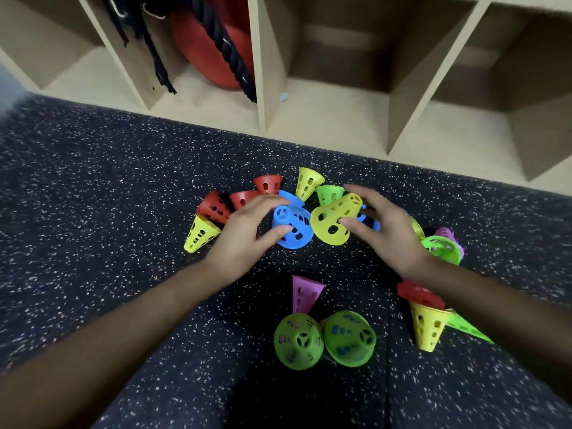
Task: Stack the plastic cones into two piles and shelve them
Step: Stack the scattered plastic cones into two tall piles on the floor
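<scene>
Your left hand (247,224) grips the blue cone (292,226), with the fingers curled over its top and the thumb against its near side. Your right hand (385,232) pinches the yellow cone (334,219) near its narrow end, thumb below and fingers above. The two cones sit rim beside rim in the middle of the scatter. I cannot tell whether they are lifted off the floor or resting on it.

The next move turns on how the two axes line up. The yellow cone's long axis slants from its narrow end, up and to the right in your grip, down to its wide mouth at lower left, so that mouth opens toward the blue cone. The blue cone's narrow spoked end points up and back at you, and its wide rim faces down and away. The axes cross rather than meet. I judge you will have to tip one cone before one slides over the other.

The dark speckled floor (93,196) carries the loose ones — red cones (213,207) to the left, two green cones (298,342) close to you, a purple cone (305,294) between, and more under your right forearm. Beyond the cones stands the wooden shelf (263,88) of open cubbies. The one to the left of your hands holds a red ball (201,51) and a dark rope (229,54).
</scene>
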